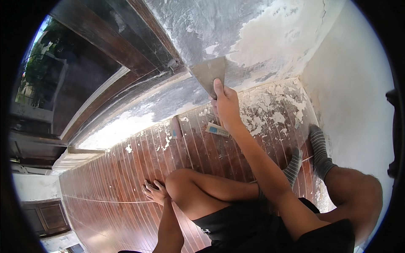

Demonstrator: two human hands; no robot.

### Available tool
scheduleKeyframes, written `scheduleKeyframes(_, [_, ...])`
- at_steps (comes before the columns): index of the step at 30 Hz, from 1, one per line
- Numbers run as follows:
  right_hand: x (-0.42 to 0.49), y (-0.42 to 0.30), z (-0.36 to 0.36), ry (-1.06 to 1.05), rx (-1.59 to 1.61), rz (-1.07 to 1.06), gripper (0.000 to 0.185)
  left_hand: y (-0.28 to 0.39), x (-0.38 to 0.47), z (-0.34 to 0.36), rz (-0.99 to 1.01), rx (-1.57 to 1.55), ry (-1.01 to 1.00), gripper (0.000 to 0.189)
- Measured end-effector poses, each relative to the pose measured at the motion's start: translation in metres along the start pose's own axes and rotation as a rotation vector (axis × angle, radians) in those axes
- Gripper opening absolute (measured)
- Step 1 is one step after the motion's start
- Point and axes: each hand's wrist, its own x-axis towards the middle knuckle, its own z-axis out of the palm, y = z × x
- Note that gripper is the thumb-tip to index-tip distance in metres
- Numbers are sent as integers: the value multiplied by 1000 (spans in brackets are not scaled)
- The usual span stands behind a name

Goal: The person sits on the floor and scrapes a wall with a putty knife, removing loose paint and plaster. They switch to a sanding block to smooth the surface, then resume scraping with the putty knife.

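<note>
My right hand (227, 106) grips a broad-bladed putty knife (208, 72), its thumb lying along the flat of the blade. The wide edge of the blade is against the peeling wall (208, 28), close to the lower corner of a dark wooden frame (171, 60). Around it the wall shows grey patches, and a large area of cream paint (269, 34) has ragged edges. Beside my bent knee, my left hand (155, 192) rests on the brown floor (126, 180) with its fingers spread and nothing in it.
Paint flakes (278, 117) lie thickly along the wall's foot towards the corner. A pale, flat printed item (217, 129) and a similar one (175, 128) lie on the floor nearby. A pale side wall (354, 104) rises at right, by my socked feet (318, 142).
</note>
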Motion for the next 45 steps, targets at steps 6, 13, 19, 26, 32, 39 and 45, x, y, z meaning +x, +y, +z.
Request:
scheduleKeyframes(6, [3,-2,-3,44,-38,-21,51,1,0,0,-24,63,2,59])
scheduleKeyframes(13, [7,2,-5,-18,-42,-106,50,-2,0,3,20,10,15,57])
scheduleKeyframes(19, [7,-6,-1,23,-87,-135,47,-2,1,1,-23,1,0,58])
scheduleKeyframes(26, [5,-10,4,5,-27,29,45,1,0,1,-6,16,17,57])
scheduleKeyframes(32, [0,-2,4,-41,100,-75,43,-2,0,1,17,35,16,56])
scheduleKeyframes(39, [-4,-13,9,-3,82,-6,44,-2,-1,0,7,33,8,57])
scheduleKeyframes(45, [-1,-5,3,-29,61,29,43,-2,0,0,25,0,11,57])
